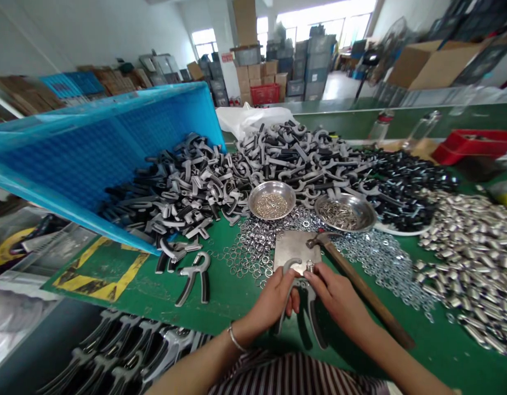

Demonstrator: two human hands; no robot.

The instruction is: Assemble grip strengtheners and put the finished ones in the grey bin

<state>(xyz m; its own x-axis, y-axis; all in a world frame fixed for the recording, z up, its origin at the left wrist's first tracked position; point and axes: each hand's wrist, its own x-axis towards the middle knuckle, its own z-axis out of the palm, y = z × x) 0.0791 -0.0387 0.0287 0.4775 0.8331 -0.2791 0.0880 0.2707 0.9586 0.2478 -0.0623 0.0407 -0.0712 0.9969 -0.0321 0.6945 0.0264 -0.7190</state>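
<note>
Just in front of my body, my left hand is closed on a grey and black hand grip exerciser, whose two handles point down toward me. My right hand pinches a small coiled metal spring at the top of the same hand grip. Whether the spring is seated in it, I cannot tell. Beyond my hands lies a square metal plate, with the head of a wooden-handled hammer on its right corner. Another hand grip rests on the green table to the left.
A tipped blue crate spills grey and black handles. Behind the plate stand two metal bowls of small parts. Rings, nuts and silver cylinders lie around. Hand grips fill a container at lower left.
</note>
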